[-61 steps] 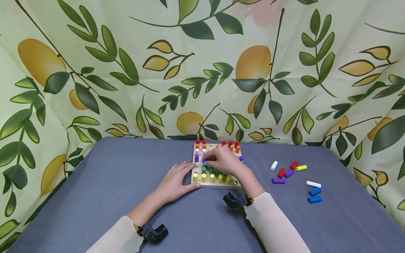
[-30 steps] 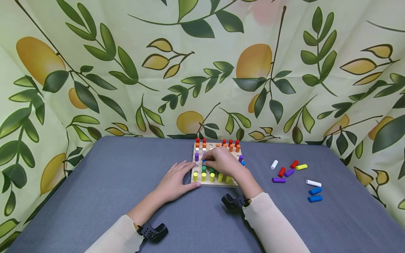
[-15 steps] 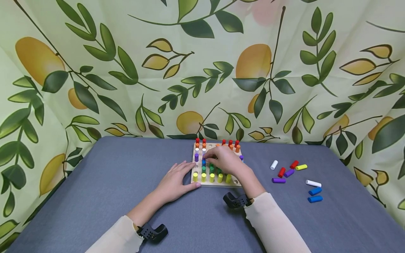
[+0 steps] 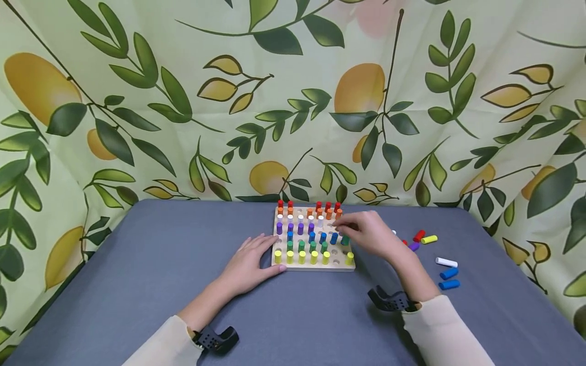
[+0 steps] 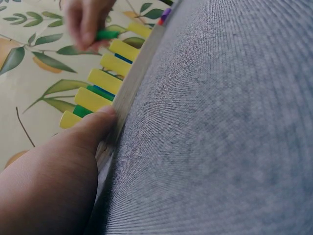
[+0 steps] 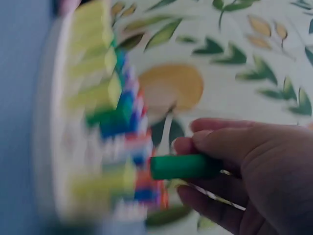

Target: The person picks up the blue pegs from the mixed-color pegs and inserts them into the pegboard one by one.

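A light wooden pegboard [image 4: 316,268] bears rows of red, orange, white, purple, blue, green and yellow pegs. My left hand [image 4: 247,264] lies at its front left corner, fingers stretched along the left side. In the left wrist view, the left thumb [image 5: 93,125] touches the front edge beside a yellow peg [image 5: 71,119]. My right hand [image 4: 373,236] hovers over the board's right side. Between its thumb and fingers it pinches a green peg [image 6: 178,167], which lies roughly lengthwise in the right wrist view. Most of the board is blurred there.
Loose pegs lie on the grey tablecloth to the right: a red peg [image 4: 418,235], a yellow peg [image 4: 429,239], a white peg [image 4: 446,262] and two blue pegs [image 4: 449,284], among others partly behind my right hand. A leaf-patterned curtain [image 4: 293,101] hangs behind the table.
My right hand has moved right, away from a blue peg in the board's second column, and now holds a green peg. The blue peg stands in the board. My left hand stays put.
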A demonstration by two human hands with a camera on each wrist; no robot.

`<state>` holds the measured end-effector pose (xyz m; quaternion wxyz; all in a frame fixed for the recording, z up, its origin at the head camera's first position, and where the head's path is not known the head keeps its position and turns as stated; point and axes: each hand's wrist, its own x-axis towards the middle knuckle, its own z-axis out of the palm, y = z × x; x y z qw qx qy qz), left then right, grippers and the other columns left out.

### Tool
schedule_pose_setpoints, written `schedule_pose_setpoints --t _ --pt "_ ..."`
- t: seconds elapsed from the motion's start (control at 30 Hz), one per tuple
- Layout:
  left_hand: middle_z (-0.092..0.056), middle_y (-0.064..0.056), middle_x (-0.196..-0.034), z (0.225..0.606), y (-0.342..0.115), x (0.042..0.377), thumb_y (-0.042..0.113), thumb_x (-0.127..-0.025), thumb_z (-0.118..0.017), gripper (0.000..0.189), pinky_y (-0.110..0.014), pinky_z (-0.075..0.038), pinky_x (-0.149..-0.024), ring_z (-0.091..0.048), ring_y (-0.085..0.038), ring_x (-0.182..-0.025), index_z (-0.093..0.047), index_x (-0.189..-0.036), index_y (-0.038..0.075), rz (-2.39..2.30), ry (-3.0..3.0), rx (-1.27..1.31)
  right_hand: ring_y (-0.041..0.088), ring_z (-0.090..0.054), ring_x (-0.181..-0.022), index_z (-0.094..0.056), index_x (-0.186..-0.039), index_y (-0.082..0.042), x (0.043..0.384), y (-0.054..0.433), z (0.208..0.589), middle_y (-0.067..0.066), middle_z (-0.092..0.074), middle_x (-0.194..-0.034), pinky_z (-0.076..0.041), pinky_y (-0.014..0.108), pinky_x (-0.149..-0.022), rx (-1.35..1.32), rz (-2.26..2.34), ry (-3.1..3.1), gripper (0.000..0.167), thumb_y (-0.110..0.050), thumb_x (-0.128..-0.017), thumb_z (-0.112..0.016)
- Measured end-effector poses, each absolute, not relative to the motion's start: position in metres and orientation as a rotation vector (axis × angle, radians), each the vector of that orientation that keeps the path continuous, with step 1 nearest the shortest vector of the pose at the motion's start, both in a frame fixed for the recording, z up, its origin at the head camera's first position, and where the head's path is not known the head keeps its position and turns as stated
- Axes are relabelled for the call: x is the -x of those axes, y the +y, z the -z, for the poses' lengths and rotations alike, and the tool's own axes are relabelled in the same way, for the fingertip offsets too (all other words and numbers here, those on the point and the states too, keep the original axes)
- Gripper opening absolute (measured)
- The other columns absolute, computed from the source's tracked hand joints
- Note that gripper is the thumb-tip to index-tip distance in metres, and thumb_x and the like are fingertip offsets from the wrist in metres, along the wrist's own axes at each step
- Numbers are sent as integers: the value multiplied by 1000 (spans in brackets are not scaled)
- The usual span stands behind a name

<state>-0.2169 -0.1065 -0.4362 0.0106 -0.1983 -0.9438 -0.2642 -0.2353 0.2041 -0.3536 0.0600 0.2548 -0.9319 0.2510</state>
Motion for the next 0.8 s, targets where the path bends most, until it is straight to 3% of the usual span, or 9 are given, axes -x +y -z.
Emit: schedule_pose_setpoints --t 0.3,0.47,0.6,0.8 --pt "-49 -6 -157 435 -110 217 61 -88 -68 79 -57 -20 -128 -34 -32 -153 -48 -152 19 813 -2948 626 -4 -57 -71 -79 -100 -9 210 300 381 -2 -77 -88 -51 21 -60 -670 -549 -2849 13 -5 -90 -72" --pt "-49 -6 -157 435 -109 218 61 -88 -68 78 -57 -20 -128 -34 -32 -153 -48 -152 19 810 -2947 631 -2 -55 -70 -79 -96 -13 195 340 392 -5 -74 -84 -49 22 -59 -534 -445 -2852 11 -8 -87 -76" --pt "-49 -7 -157 435 -107 218 61 -88 -68 78 -58 -20 -128 -34 -33 -153 -48 -152 19 813 -2948 647 -3 -58 -73 -79 -96 -13 182 362 397 -1 -76 -88 -52 24 -60 -428 -434 -2852 9 -11 -88 -77" --pt "-49 -8 -156 436 -106 220 60 -88 -69 78 -58 -21 -128 -35 -33 -152 -48 -152 20 798 -2934 655 -14 -55 -75 -80 -95 -11 167 386 399 6 -78 -89 -52 20 -57 -315 -449 -2724 9 -9 -87 -78"
